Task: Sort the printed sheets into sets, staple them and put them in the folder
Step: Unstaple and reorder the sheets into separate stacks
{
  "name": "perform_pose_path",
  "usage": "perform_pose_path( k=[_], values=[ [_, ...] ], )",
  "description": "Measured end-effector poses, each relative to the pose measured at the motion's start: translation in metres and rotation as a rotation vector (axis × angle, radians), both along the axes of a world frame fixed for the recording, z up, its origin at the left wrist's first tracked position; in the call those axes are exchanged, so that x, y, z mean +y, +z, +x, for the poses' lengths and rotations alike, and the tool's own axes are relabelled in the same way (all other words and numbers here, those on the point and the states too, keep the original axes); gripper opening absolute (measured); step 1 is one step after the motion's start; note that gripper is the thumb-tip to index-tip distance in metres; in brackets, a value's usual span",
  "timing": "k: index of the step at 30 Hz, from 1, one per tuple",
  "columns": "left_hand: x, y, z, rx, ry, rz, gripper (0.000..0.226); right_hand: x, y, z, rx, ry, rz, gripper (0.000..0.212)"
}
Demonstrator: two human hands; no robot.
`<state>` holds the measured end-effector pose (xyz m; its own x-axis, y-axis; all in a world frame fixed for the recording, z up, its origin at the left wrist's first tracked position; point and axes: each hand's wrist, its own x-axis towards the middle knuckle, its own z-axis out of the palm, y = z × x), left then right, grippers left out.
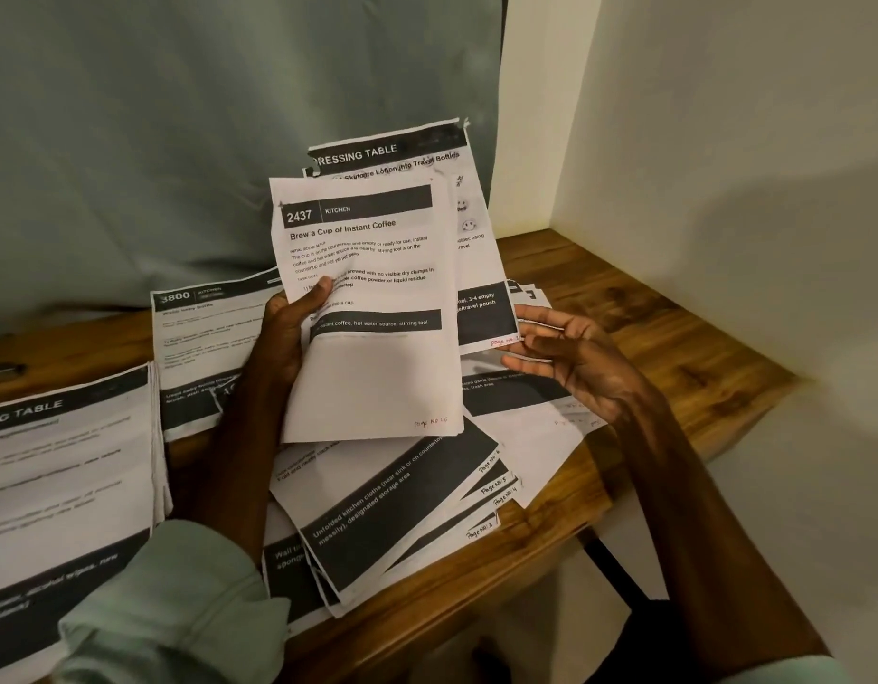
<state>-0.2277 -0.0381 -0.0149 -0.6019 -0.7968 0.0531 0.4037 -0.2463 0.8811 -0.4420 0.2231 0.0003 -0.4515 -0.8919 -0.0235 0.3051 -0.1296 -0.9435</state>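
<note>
My left hand [291, 333] grips a small bundle of printed sheets upright above the table. The front one is the "2437 Kitchen" sheet [372, 367], with my thumb pressed across its text. Behind it stands a "Dressing Table" sheet [407, 153], and my right hand [562, 355] pinches its lower right corner with mostly straight fingers. Below lie several fanned kitchen sheets [402, 515] with handwritten page numbers. At the left sits a stack headed "Dressing Table" [67, 486]. A "3800 Kitchen" sheet [205, 338] lies behind my left wrist. No stapler or folder shows.
The wooden table [649, 338] ends in a corner at the right, against a pale wall [723, 165]. A grey-green cloth [180, 140] hangs behind the table. A dark object [2, 370] lies at the far left edge.
</note>
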Motion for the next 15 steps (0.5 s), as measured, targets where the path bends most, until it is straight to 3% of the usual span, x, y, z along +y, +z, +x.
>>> perform_pose_path(
  k=[9, 15],
  values=[
    [-0.008, -0.006, -0.001, 0.015, -0.036, -0.021, 0.027, -0.008, -0.004, 0.001, 0.1, -0.126, 0.057, 0.043],
    [-0.011, -0.009, -0.002, 0.011, -0.017, -0.018, 0.033, -0.006, -0.006, -0.001, 0.051, -0.093, 0.016, 0.04]
  ],
)
